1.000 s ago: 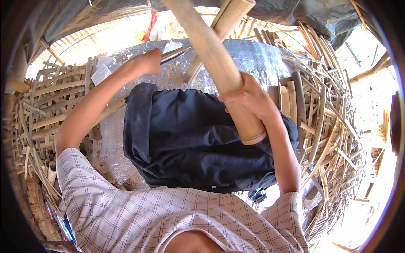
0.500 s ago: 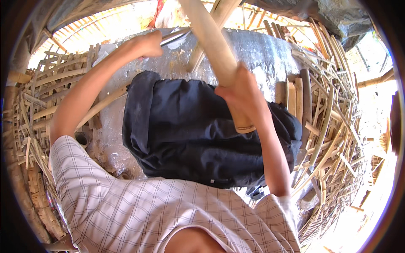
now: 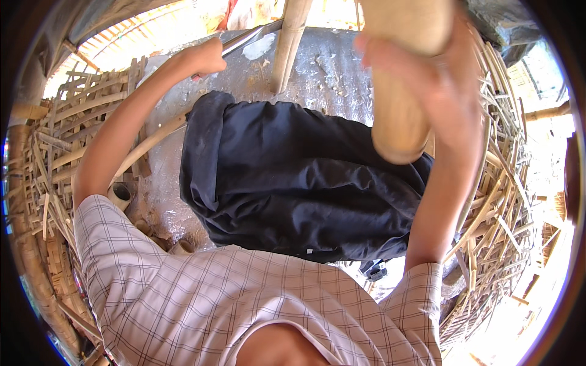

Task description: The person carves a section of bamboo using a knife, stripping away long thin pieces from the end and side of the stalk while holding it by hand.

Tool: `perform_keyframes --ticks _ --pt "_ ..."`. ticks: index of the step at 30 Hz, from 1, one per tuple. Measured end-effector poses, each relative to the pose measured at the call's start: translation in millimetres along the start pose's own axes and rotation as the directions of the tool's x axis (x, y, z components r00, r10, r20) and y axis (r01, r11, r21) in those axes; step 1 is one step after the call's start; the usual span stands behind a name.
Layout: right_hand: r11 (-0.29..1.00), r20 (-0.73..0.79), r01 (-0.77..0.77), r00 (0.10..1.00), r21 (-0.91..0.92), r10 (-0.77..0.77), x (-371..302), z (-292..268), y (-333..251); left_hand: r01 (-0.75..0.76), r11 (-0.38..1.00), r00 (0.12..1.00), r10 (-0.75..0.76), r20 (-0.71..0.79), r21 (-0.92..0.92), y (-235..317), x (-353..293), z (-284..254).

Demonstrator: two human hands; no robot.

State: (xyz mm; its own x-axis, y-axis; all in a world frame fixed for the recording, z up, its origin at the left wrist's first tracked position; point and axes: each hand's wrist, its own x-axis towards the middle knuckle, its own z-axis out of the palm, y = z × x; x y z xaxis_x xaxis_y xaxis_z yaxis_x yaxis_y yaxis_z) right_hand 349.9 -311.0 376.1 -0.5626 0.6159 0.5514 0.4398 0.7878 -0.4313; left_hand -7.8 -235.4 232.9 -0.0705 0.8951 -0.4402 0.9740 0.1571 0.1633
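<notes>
My left hand (image 3: 206, 57), arm stretched forward, is closed round the handle of a long knife (image 3: 245, 39). Its blade slants up to the right and meets a pale bamboo pole (image 3: 291, 49) standing on the far side of the grey surface; whether it bites into the pole I cannot tell. On the right, my right hand (image 3: 430, 82), blurred by motion, grips a thick length of bamboo (image 3: 400, 119), raised close to the camera. Its upper end leaves the picture. Black trousers (image 3: 274, 165) cover my lap and legs below both arms.
Split bamboo strips in woven lattice form lie at the left (image 3: 79, 116) and the right (image 3: 503, 201). A grey sheet-like floor (image 3: 342, 61) spreads ahead. Short hollow bamboo pieces (image 3: 120, 194) sit beside my left side. A dark tarp (image 3: 500, 24) hangs at the upper right.
My right hand has swung the thick bamboo up and to the right, away from the knife. The knife and left hand shifted slightly, and the pole now stands more upright.
</notes>
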Motion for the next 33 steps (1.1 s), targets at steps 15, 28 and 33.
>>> perform_keyframes --ticks 15,28,33 --pt "0.758 0.397 -0.650 0.710 0.053 0.582 -50.9 116.1 75.5 0.034 0.995 0.999 -0.037 -0.031 -0.091 -7.2 -20.7 28.4" --pt "0.979 -0.544 0.028 0.834 0.204 0.089 0.2 46.8 -27.2 0.040 0.995 0.996 -0.046 -0.071 -0.090 -34.9 -12.9 39.6" --pt "0.848 0.213 -0.482 0.824 -0.223 0.525 -84.6 174.8 60.8 0.067 0.994 0.998 -0.068 -0.007 -0.087 -37.7 -23.7 48.9"
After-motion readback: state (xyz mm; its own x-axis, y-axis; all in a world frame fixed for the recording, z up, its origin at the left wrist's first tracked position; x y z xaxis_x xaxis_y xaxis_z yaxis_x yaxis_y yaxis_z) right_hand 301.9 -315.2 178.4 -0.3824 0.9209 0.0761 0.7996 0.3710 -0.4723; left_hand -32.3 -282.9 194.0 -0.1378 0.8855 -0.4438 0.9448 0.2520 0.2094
